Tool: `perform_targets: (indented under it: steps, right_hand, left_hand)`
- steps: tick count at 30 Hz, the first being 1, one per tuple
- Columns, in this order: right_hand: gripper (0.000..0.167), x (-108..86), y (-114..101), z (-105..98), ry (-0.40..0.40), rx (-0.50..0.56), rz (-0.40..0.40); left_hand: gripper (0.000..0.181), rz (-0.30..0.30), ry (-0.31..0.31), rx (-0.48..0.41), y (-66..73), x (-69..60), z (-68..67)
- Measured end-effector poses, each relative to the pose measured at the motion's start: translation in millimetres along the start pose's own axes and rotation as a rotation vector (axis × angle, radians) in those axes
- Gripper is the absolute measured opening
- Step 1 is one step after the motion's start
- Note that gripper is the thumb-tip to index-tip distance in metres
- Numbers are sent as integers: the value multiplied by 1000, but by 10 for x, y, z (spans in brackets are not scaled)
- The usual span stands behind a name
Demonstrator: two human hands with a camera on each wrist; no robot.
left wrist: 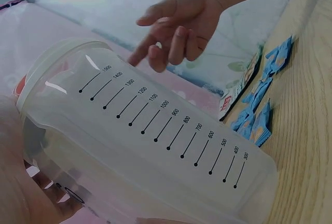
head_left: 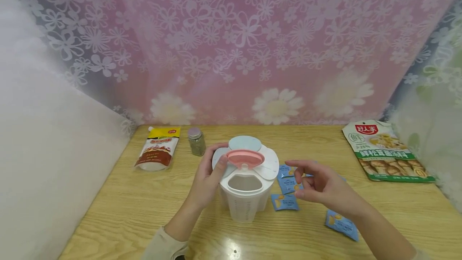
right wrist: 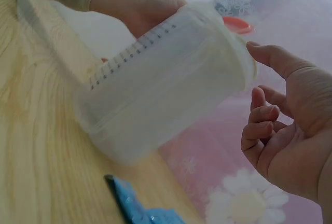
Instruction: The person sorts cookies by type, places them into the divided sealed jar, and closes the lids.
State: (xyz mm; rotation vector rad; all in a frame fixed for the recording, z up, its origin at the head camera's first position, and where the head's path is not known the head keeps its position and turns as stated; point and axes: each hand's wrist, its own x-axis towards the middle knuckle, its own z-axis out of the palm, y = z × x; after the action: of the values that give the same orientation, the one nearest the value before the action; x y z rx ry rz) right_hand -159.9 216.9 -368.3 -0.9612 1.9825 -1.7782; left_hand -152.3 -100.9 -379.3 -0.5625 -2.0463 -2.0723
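A translucent plastic storage container (left wrist: 135,146) with black volume marks stands on the wooden table in the head view. Its white lid (head_left: 268,167) has a pale blue disc and a raised pink flap (head_left: 245,158) behind an uncovered opening. My left hand (head_left: 207,179) grips the container by its left upper side, thumb up on the lid near the flap. My right hand (head_left: 323,183) hovers to the right of the container, fingers loosely bent and holding nothing. Below it lie several small blue packets (head_left: 285,202), some partly hidden by the hand.
At the back left lies a yellow, white and brown pouch (head_left: 159,147) with a spout. Beside it stands a small glass jar (head_left: 197,144) of greenish contents with a mauve cap. A large green and white mushroom seasoning bag (head_left: 388,151) lies at the back right.
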Motion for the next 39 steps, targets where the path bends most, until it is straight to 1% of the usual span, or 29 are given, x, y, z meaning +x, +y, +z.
perform_targets:
  steps: [4, 7, 9, 14, 16, 18, 23, 25, 30, 35, 39]
  right_hand:
    - [58, -64, 161, -46, -17, 21, 21]
    - [56, -102, 311, -72, -5, 17, 67]
    - [55, -115, 410, -86, 3, -7, 78]
    - [58, -126, 625, -80, 19, -121, 123]
    - [60, -118, 690, -68, 23, -143, 160]
    - [61, -105, 749, -57, 17, -134, 182]
    - [62, -91, 871, -32, 5, -160, 173]
    - [62, -93, 908, -29, 5, -185, 177]
    - [61, -90, 982, -42, 10, -197, 219]
    - [62, -81, 1027, -15, 45, -236, 265]
    - [59, -58, 1042, 24, 61, -291, 322]
  left_hand:
    - [34, -9, 4, 6, 12, -7, 15]
    - [34, -19, 15, 14, 19, -12, 19]
    - [34, -20, 18, 19, 18, -13, 16]
    - [33, -23, 28, 40, -2, -16, 7]
    - [33, -23, 34, 45, -6, -19, 3]
    - [33, -18, 30, 39, -7, -18, 1]
    - [34, -8, 13, 1, -5, -14, 11]
    - [35, -9, 7, -19, 1, -14, 18]
    - [35, -14, -3, -46, 8, -11, 26]
    - [35, -24, 0, -38, 12, -14, 20]
    - [34, -30, 8, -23, 1, -12, -1]
